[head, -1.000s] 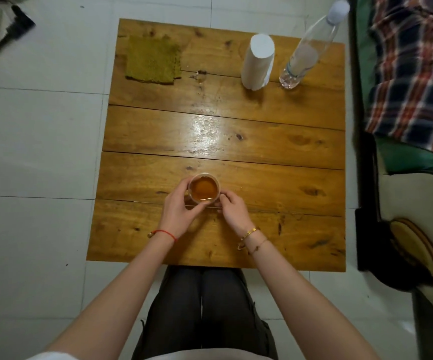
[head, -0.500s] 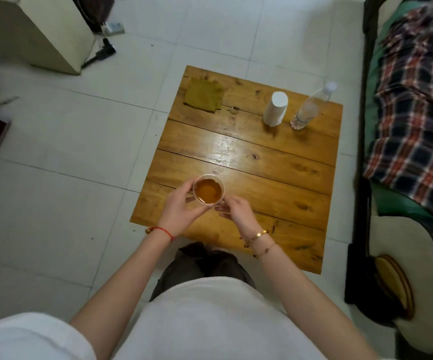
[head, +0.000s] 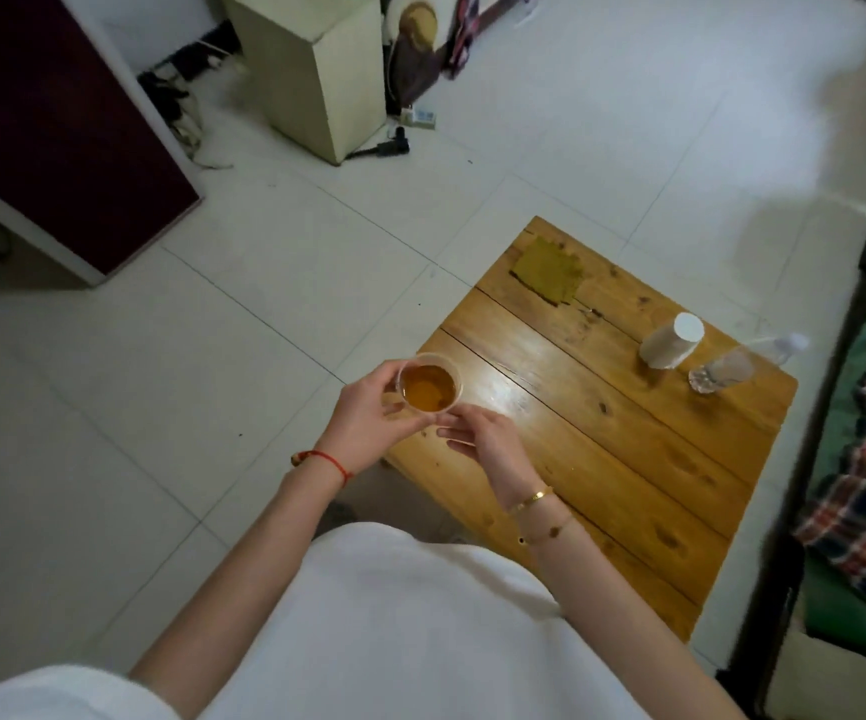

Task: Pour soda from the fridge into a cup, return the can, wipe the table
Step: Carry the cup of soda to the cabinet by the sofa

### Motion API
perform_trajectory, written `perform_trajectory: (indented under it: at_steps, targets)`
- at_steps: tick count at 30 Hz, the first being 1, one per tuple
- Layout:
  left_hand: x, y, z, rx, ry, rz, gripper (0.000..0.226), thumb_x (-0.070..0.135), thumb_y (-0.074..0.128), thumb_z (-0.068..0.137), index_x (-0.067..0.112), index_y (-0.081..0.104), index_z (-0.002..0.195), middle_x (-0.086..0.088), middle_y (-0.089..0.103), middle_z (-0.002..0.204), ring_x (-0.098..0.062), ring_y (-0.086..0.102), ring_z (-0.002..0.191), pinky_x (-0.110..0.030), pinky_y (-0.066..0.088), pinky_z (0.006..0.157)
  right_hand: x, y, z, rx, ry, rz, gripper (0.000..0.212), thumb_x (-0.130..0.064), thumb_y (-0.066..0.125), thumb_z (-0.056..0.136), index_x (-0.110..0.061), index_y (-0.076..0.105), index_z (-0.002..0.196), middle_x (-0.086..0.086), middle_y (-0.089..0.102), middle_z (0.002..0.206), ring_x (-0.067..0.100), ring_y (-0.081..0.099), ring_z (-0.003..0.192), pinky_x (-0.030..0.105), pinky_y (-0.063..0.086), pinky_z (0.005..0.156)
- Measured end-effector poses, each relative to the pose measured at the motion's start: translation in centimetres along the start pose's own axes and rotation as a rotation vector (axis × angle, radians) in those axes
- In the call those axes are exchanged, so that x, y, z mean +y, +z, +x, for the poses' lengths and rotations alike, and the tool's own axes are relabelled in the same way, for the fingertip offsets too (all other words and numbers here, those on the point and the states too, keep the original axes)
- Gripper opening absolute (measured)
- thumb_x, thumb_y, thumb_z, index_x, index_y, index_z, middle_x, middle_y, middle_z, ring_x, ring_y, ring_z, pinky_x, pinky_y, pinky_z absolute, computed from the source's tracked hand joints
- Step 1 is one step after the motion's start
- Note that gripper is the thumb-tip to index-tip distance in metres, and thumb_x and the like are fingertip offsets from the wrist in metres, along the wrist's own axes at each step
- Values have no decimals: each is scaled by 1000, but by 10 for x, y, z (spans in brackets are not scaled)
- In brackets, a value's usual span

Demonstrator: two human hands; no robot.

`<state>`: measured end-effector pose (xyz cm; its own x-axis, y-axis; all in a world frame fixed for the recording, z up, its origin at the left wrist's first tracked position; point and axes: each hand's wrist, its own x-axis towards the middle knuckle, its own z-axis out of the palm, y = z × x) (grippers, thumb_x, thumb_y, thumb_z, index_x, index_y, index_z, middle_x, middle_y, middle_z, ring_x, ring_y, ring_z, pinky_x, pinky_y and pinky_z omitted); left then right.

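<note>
The left hand [head: 363,423] wraps around the cup [head: 430,383] of amber drink, held above the table [head: 628,459] edge; the right hand [head: 483,439] hovers open-fingered beneath. Pouring looks finished; no can in sight. Next likely means setting it down level, then fetching the green cloth [head: 548,270].

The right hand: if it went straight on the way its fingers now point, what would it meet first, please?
The right hand points left and slightly away, toward the cup held by the left hand. Its fingertips would likely meet the cup's base or the left hand's fingers first; depth is unclear.
</note>
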<state>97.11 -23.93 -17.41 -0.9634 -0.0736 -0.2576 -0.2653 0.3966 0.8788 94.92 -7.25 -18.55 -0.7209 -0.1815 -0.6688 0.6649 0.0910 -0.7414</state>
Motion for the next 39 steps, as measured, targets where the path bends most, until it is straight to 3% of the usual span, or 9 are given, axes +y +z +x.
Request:
perform_trajectory:
  at_steps: [3,11,16,19,25,30,36,39]
  targets:
    - [-11,-42,4,63,-24,-22,67,25,83,73,20,53,133,1,59,126,-14,54,120,-27,53,95,-14,41,15,-52,-14,-43,29,-22,44,103,-15,71,95,10,74,100,24,67,100,34,55,94]
    - [-49,-194,35,176,-21,-53,68,25,85,70,19,56,130,8,58,115,-2,55,107,-3,48,79,-64,193,70,-141,-27,-81,31,-19,40,103,-10,70,103,4,75,95,23,68,100,34,53,96]
    - [-72,-293,62,225,-5,-36,68,28,86,68,18,57,129,4,62,117,-8,58,112,-17,52,91,-98,292,100,-178,-43,-47,32,-15,39,103,-2,68,109,16,73,109,27,67,100,39,50,101]
    - [-83,-340,79,251,-4,-43,67,28,87,67,20,58,128,8,62,114,-6,58,110,-14,52,88,-119,337,117,-203,-51,-55,33,-15,39,103,1,66,115,19,70,114,27,66,101,41,49,102]
    - [-97,-404,124,271,-29,-83,66,27,86,68,24,57,127,10,61,113,-2,57,109,-11,51,84,-162,392,156,-216,-65,-92,31,-17,40,103,-5,67,110,16,72,112,29,67,106,39,51,101]
    - [-103,-448,185,257,-44,-103,67,27,86,67,25,57,127,17,59,112,11,53,106,-8,50,82,-201,425,207,-225,-89,-106,31,-18,39,104,-10,69,105,15,72,111,31,66,110,38,51,101]
    - [-101,-498,290,263,-28,-99,69,24,86,69,20,56,131,7,61,117,2,56,109,-11,50,85,-271,456,295,-223,-105,-112,31,-19,40,104,-14,70,99,13,73,109,30,67,108,38,52,100]
    - [-88,-527,352,273,-11,-102,68,23,86,69,18,57,131,4,62,119,-3,57,113,-20,53,92,-323,470,343,-231,-109,-113,31,-19,40,103,-14,70,96,13,73,108,31,67,107,37,52,99]
